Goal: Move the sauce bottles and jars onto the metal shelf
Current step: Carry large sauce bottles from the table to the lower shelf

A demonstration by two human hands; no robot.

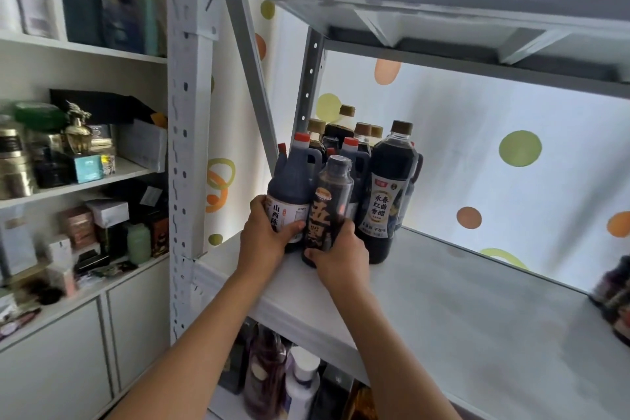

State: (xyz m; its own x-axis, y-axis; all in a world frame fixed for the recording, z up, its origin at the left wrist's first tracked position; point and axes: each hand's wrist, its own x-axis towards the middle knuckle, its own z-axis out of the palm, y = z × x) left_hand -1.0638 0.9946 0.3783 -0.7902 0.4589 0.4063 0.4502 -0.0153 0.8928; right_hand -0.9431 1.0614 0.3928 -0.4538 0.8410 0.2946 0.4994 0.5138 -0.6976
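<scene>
Several dark sauce bottles stand clustered at the back left of the white metal shelf (443, 300). My left hand (264, 235) grips a red-capped jug with a white label (289, 187) at the cluster's front left. Beside it, my right hand (341, 256) is wrapped around the base of a slim dark bottle with an orange-lettered label (332, 198), which stands on the shelf near the front edge. A taller brown-capped vinegar bottle (388, 191) stands just right of it, touching the group.
Another dark bottle (613, 297) sits at the shelf's far right edge. More bottles (272, 372) stand on the shelf below. The perforated upright post (185, 147) borders the left; a white cabinet (68, 181) crowded with boxes and jars lies beyond it. An upper shelf hangs overhead.
</scene>
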